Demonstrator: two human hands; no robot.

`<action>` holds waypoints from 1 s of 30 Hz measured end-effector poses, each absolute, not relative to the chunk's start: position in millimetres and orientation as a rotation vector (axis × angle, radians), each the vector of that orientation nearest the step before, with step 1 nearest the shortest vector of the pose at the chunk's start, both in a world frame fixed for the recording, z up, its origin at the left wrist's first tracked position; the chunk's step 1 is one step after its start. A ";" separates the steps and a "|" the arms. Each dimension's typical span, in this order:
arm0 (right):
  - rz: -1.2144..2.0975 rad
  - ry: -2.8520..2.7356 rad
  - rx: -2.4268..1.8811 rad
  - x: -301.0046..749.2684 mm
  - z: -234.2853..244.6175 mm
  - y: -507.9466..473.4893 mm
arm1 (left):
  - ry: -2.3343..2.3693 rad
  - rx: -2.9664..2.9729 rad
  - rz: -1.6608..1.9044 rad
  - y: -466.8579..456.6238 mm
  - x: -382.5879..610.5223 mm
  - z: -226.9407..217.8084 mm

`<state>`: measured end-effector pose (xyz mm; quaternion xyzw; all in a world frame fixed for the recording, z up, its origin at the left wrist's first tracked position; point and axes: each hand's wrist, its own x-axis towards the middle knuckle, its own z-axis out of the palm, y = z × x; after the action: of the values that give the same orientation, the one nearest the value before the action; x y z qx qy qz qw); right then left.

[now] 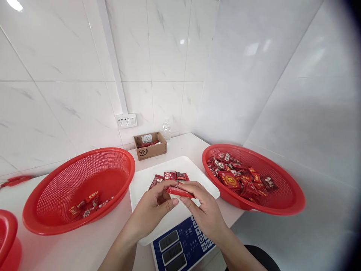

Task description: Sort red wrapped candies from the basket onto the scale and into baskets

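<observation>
Over the white pan (141,210) of a digital scale, both my hands hold a small red packet (180,192). My left hand (153,207) has its fingers curled at the packet's left end, with the thumb stretched toward the middle. The right end is pinched between thumb and fingers of my right hand (204,207). Just behind my fingers, several more red packets (170,176) lie on the pan, partly hidden. Below the pan is the scale's blue panel (183,242) with its displays and keys.
To the right stands a red basket (293,205) heaped with red packets. A second red basket (36,218) at left holds a few. Behind the scale are a cardboard box (152,151) and a clear bottle (166,130) near the tiled wall. Another red rim (8,233) shows at lower left.
</observation>
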<state>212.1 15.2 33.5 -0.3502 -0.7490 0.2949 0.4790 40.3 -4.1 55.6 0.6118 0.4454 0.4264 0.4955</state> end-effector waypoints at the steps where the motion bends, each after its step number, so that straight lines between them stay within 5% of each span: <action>1: 0.739 -1.828 -0.869 212.0 34.2 14.9 | 1.133 1.568 1.013 -4.3 39.6 56.3; 15: 1.201 -1.675 -0.904 210.3 40.1 12.7 | 1.028 1.586 0.996 -7.0 41.7 59.0; 30: 0.983 -1.772 -0.945 212.1 32.1 14.5 | 1.037 1.585 1.014 -8.0 38.9 57.5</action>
<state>212.1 14.5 32.1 -0.3799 -0.7126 0.3955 0.4376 38.9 -8.0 57.5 0.6486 0.4243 0.4151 0.4764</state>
